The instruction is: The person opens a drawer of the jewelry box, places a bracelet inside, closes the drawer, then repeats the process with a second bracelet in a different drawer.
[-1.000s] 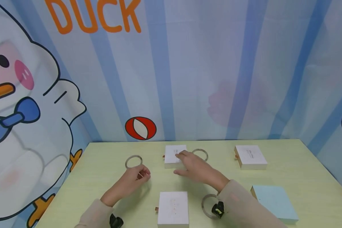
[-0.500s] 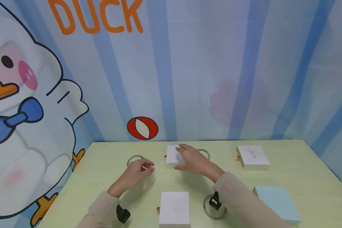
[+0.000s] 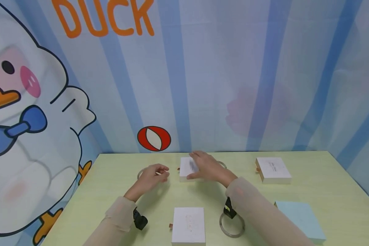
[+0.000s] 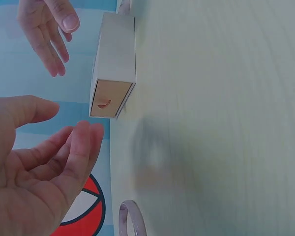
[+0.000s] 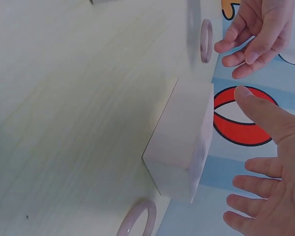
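A white box (image 3: 187, 168) with a small tab on its left side lies at the back middle of the table. Above its right part is my right hand (image 3: 208, 168), fingers spread and holding nothing; the right wrist view shows a gap between the hand (image 5: 270, 167) and the box (image 5: 179, 128). My left hand (image 3: 150, 178) hovers left of the box, fingers loosely bent and empty. In the left wrist view its fingertips are near the tabbed end of the box (image 4: 115, 54). A ring (image 3: 139, 173) is partly hidden behind my left hand.
Another ring (image 3: 222, 164) lies behind my right hand. Nearer the front are a white box (image 3: 188, 225) and a ring (image 3: 232, 235) by my right sleeve. At the right are a white box (image 3: 273, 169) and a light blue box (image 3: 301, 218).
My left hand has moved right and away from me, toward the tabbed side of the back box. My right hand has shifted slightly farther back over that box.
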The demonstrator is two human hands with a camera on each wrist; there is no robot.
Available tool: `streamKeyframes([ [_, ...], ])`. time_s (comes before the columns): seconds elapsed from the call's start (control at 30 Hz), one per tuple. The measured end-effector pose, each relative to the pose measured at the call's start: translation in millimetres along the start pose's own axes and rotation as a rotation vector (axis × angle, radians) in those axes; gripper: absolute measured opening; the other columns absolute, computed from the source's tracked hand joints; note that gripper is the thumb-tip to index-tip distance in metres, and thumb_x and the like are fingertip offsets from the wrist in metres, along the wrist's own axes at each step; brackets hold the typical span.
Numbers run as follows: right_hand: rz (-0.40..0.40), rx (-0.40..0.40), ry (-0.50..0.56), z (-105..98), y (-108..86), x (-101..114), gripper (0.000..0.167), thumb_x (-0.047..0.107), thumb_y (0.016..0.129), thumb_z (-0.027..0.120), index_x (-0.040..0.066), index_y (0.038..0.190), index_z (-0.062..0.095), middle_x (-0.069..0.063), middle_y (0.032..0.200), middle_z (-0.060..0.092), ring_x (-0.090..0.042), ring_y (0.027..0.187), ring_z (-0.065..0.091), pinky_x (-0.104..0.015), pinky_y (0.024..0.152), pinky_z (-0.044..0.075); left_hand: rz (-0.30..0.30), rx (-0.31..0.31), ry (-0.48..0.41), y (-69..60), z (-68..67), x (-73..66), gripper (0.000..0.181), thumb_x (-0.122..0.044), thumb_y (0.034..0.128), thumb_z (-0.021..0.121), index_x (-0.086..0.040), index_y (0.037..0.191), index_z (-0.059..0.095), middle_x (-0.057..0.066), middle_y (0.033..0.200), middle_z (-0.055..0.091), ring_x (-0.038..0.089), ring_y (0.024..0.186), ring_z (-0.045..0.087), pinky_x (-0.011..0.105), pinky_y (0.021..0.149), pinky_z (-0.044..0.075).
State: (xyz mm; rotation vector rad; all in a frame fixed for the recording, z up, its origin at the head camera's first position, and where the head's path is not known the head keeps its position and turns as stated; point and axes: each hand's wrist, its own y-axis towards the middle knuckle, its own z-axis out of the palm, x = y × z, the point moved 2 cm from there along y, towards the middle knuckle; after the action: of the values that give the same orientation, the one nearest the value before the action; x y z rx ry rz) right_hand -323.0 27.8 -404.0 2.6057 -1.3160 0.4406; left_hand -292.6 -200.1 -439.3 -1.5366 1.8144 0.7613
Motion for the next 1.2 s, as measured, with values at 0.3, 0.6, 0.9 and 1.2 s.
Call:
streamKeyframes([
  [0.3,0.027,0.024,-0.009,5,15.1,-7,0.096,0.048,0.081,0.080,-0.001,0.151,0.037,-0.020,0.153,0.038,-0.036,0.141,0.036,-0.048,0.112,0.031,-0.054,0.006,-0.060,17.1,4.0,0.5,0.026,-0.010,0.0973,0.063,0.007,0.118,0.065,0.009,0.097,0.066,0.020,0.081,0.069,0.033,0.078,0.056],
  [0.6,0.022,0.041,-0.002,14,24.9,-8,0.099,0.050,0.079,0.082,-0.002,0.150,0.038,-0.021,0.151,0.040,-0.036,0.138,0.039,-0.049,0.111,0.032,-0.097,0.016,-0.195,32.8,12.1,0.2,0.027,-0.006,0.0981,0.061,0.010,0.120,0.062,0.015,0.103,0.064,0.025,0.087,0.070,0.034,0.082,0.056],
  [0.9,0.015,0.040,-0.009,20,30.0,-11,0.099,0.050,0.079,0.082,-0.003,0.150,0.038,-0.022,0.149,0.042,-0.037,0.137,0.040,-0.048,0.110,0.034,-0.056,0.016,-0.151,44.4,21.9,0.5,0.024,-0.004,0.0954,0.065,0.010,0.115,0.065,0.013,0.095,0.068,0.025,0.082,0.070,0.036,0.078,0.057],
  [1.2,-0.012,0.048,-0.018,25,34.0,-13,0.096,0.050,0.079,0.082,-0.005,0.147,0.041,-0.022,0.144,0.047,-0.036,0.128,0.049,-0.047,0.103,0.041,-0.031,0.049,-0.058,47.3,26.0,-4.2,0.018,-0.004,0.0942,0.067,0.007,0.108,0.071,0.011,0.090,0.072,0.030,0.083,0.070,0.035,0.074,0.057],
])
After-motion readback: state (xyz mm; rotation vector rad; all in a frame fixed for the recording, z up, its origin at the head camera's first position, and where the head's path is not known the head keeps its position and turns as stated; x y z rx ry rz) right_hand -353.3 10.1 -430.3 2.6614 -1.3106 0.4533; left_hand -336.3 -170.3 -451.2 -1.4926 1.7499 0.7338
